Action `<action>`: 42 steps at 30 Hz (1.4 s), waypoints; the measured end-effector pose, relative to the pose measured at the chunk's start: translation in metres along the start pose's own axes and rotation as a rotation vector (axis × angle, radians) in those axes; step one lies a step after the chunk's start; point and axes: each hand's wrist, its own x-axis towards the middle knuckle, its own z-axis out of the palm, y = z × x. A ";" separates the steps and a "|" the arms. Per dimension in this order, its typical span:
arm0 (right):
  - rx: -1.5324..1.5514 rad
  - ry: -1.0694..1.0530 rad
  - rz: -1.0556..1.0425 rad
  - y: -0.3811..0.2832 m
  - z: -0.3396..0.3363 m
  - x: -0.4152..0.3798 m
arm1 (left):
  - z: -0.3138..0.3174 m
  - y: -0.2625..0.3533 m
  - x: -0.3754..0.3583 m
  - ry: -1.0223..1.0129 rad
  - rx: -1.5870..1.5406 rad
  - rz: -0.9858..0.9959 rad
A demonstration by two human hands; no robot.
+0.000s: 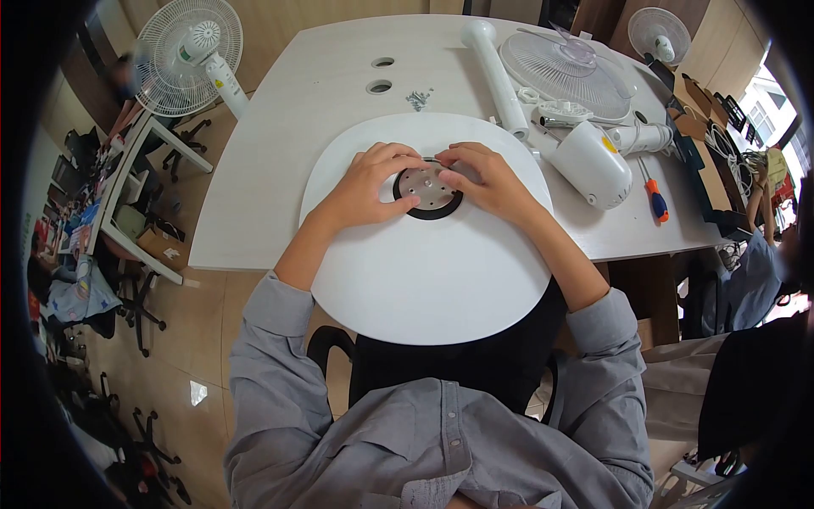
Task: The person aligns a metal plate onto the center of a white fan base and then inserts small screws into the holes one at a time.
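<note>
Across the near edge of the off-white table [246, 187] lies a broad white rounded base [432, 288]. The left hand [365, 188] and right hand [493, 180], both partly open, curl over its black-rimmed, round silvery plate [434, 193]; whether they grip it, I cannot tell. Beyond lie small grey metal parts [418, 100].

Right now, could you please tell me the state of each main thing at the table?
Left hand: spread
Right hand: curled, grip unclear
Metal disc: between both hands
White base: overhanging the table edge
Pole: lying down
Motor housing: lying loose
Fan grille: lying flat
Screwdriver: lying loose
Screws: loose
</note>
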 end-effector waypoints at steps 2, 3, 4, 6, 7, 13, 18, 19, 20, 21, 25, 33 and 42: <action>0.022 0.002 0.060 -0.005 -0.002 0.000 | 0.000 0.001 0.000 -0.005 0.004 0.001; 0.045 0.027 0.026 -0.004 0.000 0.000 | -0.001 0.003 -0.001 -0.010 0.007 -0.008; 0.066 0.052 -0.008 -0.001 0.003 0.000 | -0.002 0.007 0.000 -0.014 0.010 -0.016; 0.068 0.063 -0.049 0.002 0.005 -0.001 | -0.002 0.008 0.001 -0.014 0.007 -0.018; 0.050 0.047 -0.053 0.004 0.005 -0.001 | -0.002 0.006 0.001 -0.012 0.001 -0.013; 0.066 -0.033 0.069 -0.008 -0.005 0.000 | 0.001 -0.006 -0.001 -0.010 -0.015 0.024; 0.065 0.026 -0.031 0.006 0.003 -0.001 | -0.001 0.003 0.001 -0.024 -0.001 0.001; 0.063 0.018 -0.014 0.005 0.003 -0.001 | -0.001 0.004 0.000 -0.028 0.002 -0.008; 0.060 0.010 0.002 0.003 0.001 -0.001 | -0.001 0.004 0.001 -0.032 0.005 -0.017; 0.061 -0.010 0.046 0.001 -0.001 -0.001 | -0.002 0.003 0.001 -0.037 -0.007 -0.012; 0.084 -0.013 0.090 -0.003 -0.003 0.000 | 0.000 -0.008 0.000 -0.040 -0.014 0.015; 0.101 0.032 0.043 -0.001 -0.001 -0.001 | -0.002 -0.002 0.002 -0.039 -0.034 0.005; 0.071 0.059 -0.036 0.005 0.005 0.001 | -0.002 0.005 0.002 -0.036 -0.006 -0.016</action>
